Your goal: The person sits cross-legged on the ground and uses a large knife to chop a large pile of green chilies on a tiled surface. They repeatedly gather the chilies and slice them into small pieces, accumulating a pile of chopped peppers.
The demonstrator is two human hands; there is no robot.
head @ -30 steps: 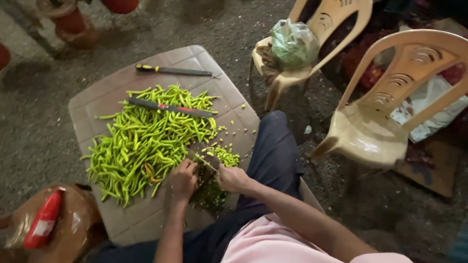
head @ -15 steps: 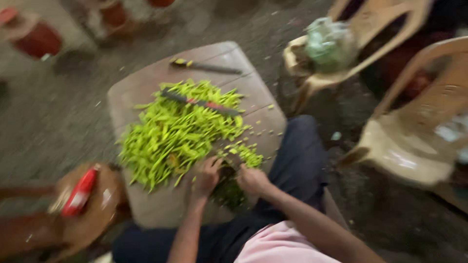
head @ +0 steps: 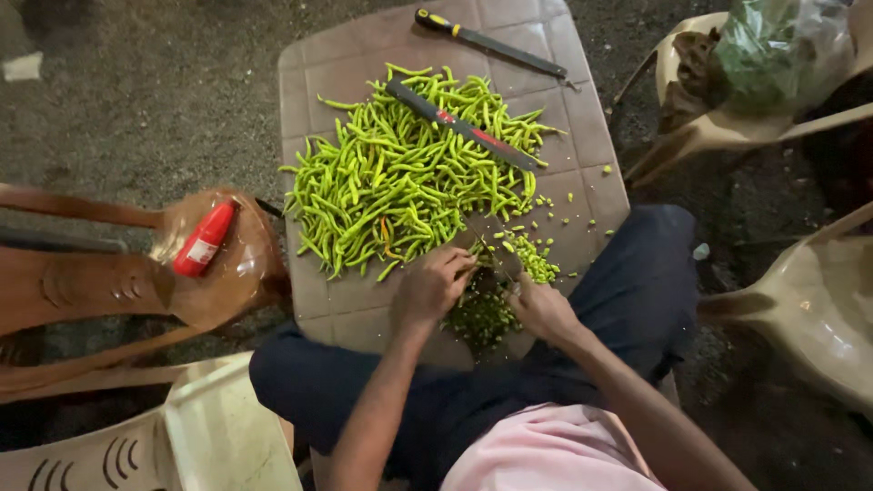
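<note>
Left hand [head: 429, 286]: pinching green chillies [head: 400, 186].
Right hand [head: 543, 309]: closed; held tool unclear.
Risk: chopped pieces [head: 482, 316] spilling off table [head: 318, 82] edge.

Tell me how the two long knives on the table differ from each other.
The yellow-handled knife lies on bare tabletop at the far edge; the dark-handled knife rests on top of the green chilli pile. The first has a yellow and black handle and a plain dark blade; the second's blade shows red markings. Both are long, narrow, lie slanted the same way, and neither hand touches them.
</note>
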